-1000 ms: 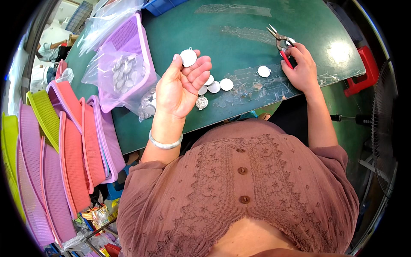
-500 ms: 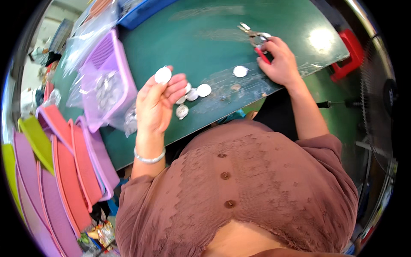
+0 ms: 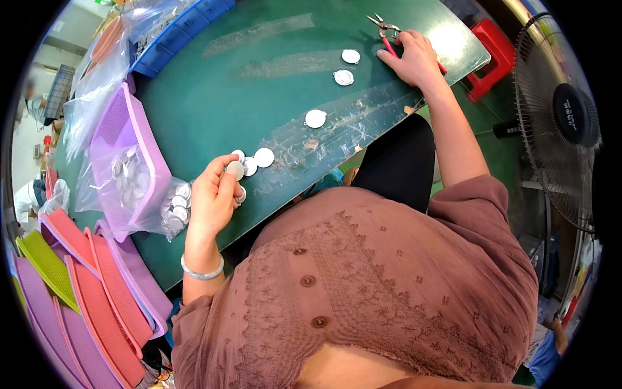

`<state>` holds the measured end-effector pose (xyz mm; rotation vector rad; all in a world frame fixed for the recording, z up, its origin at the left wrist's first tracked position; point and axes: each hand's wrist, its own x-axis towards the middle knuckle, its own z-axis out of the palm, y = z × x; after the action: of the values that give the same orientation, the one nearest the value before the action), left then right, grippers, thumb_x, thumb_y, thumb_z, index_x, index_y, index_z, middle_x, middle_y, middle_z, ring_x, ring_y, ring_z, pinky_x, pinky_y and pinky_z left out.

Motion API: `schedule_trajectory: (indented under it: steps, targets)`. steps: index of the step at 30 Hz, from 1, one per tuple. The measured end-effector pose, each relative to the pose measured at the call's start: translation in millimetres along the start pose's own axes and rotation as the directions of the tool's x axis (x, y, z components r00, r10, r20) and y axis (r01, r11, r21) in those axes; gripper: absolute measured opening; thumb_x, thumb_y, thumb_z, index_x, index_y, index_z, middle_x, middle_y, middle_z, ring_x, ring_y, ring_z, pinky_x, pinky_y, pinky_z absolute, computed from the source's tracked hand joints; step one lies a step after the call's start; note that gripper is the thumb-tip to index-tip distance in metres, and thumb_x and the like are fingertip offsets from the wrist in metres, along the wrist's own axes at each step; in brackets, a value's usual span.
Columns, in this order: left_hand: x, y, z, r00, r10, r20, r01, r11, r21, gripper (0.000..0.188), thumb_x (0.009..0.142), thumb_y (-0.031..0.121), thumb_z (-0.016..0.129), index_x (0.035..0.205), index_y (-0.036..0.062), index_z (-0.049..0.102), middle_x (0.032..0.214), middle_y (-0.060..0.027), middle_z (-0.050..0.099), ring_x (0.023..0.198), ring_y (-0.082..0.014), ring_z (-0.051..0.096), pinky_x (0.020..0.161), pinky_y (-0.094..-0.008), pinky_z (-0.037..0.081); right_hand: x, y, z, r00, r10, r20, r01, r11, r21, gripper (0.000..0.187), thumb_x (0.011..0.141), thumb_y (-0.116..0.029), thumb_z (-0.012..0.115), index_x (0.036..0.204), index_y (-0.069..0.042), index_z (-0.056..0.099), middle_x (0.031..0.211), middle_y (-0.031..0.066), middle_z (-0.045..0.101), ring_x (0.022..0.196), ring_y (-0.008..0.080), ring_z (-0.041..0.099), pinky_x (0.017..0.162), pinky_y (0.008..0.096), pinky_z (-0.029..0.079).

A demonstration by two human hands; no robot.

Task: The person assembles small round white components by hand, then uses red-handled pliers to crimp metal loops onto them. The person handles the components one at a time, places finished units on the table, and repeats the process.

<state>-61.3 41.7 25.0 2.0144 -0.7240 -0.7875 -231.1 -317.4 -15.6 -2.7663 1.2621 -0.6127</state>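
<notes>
Currently, my left hand (image 3: 215,192) pinches a pale disc (image 3: 236,170) at its one o'clock; my right hand (image 3: 415,59) covers red-handled pliers (image 3: 387,44) pointing toward eleven, grip unclear.

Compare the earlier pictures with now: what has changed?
The left hand, which held up a disc, has come down to the small pile, its grip on a disc, perhaps another one. The right hand and its pliers have moved farther away and right, leaving two discs in plain view. The purple basket stayed put.
</notes>
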Motion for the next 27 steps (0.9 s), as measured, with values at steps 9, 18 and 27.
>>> schedule_trajectory:
  steps: [9, 18, 27]
  targets:
    - [3.5, -1.5, 0.0, 0.987, 0.113, -0.117, -0.062, 0.927, 0.37, 0.024, 0.079, 0.01, 0.06, 0.101, 0.0007, 0.06, 0.055, -0.0042, 0.047, 0.049, -0.0111, 0.044, 0.05, -0.0266, 0.038, -17.2, -23.6, -1.3, 0.885, -0.354, -0.302, 0.435, 0.86, 0.268, 0.033, 0.074, -0.021, 0.064, 0.1, -0.002, 0.056, 0.102, 0.0135, 0.055, 0.098, 0.0311, 0.05, 0.086, 0.0377, 0.04]
    - [5.9, -2.6, 8.3, 0.897, 0.382, -0.222, -0.286, 0.885, 0.368, 0.019, 0.077, 0.005, 0.061, 0.094, -0.002, 0.061, 0.069, -0.0054, 0.051, 0.054, -0.0111, 0.046, 0.051, -0.0245, 0.04, -68.0, -90.3, -17.2, 0.764, -0.645, 0.005, 0.55, 0.654, 0.519, 0.033, 0.071, -0.017, 0.067, 0.099, -0.002, 0.057, 0.092, 0.0101, 0.051, 0.09, 0.0272, 0.049, 0.08, 0.0348, 0.038]
    - [11.1, 13.8, 29.6, 0.895, 0.415, -0.162, -0.364, 0.891, 0.271, 0.017, 0.076, 0.004, 0.062, 0.092, -0.0024, 0.061, 0.074, -0.0069, 0.055, 0.061, -0.0112, 0.052, 0.057, -0.0226, 0.044, -67.6, -97.1, -9.8, 0.777, -0.629, 0.023, 0.514, 0.656, 0.553, 0.025, 0.07, -0.02, 0.066, 0.088, -0.004, 0.061, 0.087, 0.008, 0.053, 0.088, 0.0254, 0.049, 0.078, 0.0362, 0.037]
